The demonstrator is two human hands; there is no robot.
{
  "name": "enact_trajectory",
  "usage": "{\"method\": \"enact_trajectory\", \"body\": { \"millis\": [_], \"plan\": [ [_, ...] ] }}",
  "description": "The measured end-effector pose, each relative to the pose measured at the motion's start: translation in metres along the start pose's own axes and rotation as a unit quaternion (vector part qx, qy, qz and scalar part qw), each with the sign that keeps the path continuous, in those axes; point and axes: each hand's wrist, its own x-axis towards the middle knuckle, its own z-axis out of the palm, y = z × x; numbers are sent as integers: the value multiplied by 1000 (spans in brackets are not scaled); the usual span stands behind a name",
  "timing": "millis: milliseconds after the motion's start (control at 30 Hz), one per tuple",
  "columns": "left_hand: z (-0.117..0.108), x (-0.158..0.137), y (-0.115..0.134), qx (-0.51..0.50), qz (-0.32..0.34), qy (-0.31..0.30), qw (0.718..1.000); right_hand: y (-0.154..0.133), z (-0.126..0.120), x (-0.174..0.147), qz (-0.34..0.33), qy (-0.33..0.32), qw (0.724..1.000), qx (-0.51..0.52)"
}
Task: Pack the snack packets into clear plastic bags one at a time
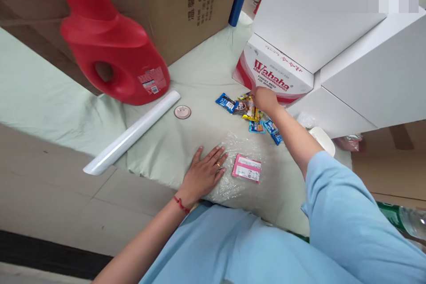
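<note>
My left hand (207, 171) lies flat with its fingers spread on a sheet of clear plastic film (233, 142). A pink and white flat packet (246, 168) rests on that film, just right of my fingertips. My right hand (265, 100) reaches into a small pile of wrapped snacks, its fingers curled and mostly hidden behind the hand. In the pile are a blue snack packet (226, 103), a yellow one (250, 112) and light blue ones (257, 127). Whatever my right fingers hold is hidden.
A white tube-shaped roll (133, 133) lies left, beside a round disc (183, 112). Behind stand a red jug (116, 49) and a brown carton (156, 4). A Wahaha carton (273, 71) and white boxes (372, 71) border the right. A white dish (322, 140) sits near my right forearm.
</note>
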Motion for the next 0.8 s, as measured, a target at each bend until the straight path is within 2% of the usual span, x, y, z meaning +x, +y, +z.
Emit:
{"method": "enact_trajectory", "body": {
  "millis": [100,200,300,367,467,533,567,633,667,800],
  "plan": [
    [-1,0,0,-5,-5,-1,1000,-17,6,42,-33,-34,999,-15],
    [-1,0,0,-14,-7,-8,1000,-33,15,65,-31,-59,998,-14],
    [-2,-1,0,-26,-7,-19,999,-41,17,67,-9,-35,999,-6],
    [-2,-1,-1,-33,-9,-21,999,-41,12,54,10,17,1000,10],
    [-2,-1,-1,-38,-8,-18,999,-35,1,7,18,144,987,69],
    [-2,-1,-1,-37,-6,-19,999,-30,1,-40,-20,188,973,131],
    [-2,-1,-1,-36,-5,-19,999,-28,5,-66,-55,180,968,166],
    [-3,-1,-1,-29,-4,-18,999,-29,21,-118,-132,124,954,240],
    [-3,-1,-1,-24,-2,-17,1000,-32,32,-142,-145,94,948,269],
    [-2,-1,-2,0,9,-15,1000,-59,82,-210,-102,28,946,306]
  ]
}}
